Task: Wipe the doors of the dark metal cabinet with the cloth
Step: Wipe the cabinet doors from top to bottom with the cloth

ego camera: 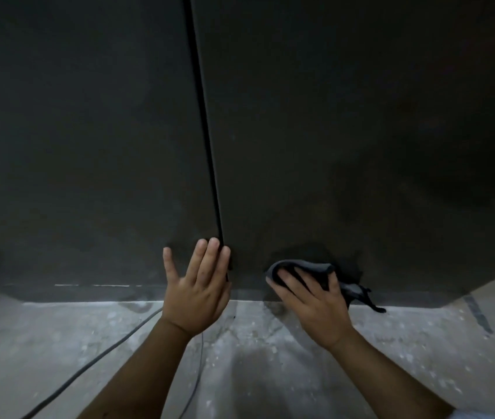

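The dark metal cabinet fills the upper view, with a left door [83, 146] and a right door [361, 131] split by a thin vertical gap. My left hand [198, 288] lies flat with straight fingers against the bottom of the left door, right at the gap. My right hand [312, 300] presses a dark grey cloth [303, 267] against the lower part of the right door, fingers spread over it. A loose end of the cloth [370, 300] hangs down to the right of that hand.
A speckled grey floor [270, 373] lies below the cabinet's base [89, 290]. Dark cables [95, 361] run across the floor from the lower left toward the cabinet, passing under my left forearm. A dark strip [479, 313] marks the floor at the right.
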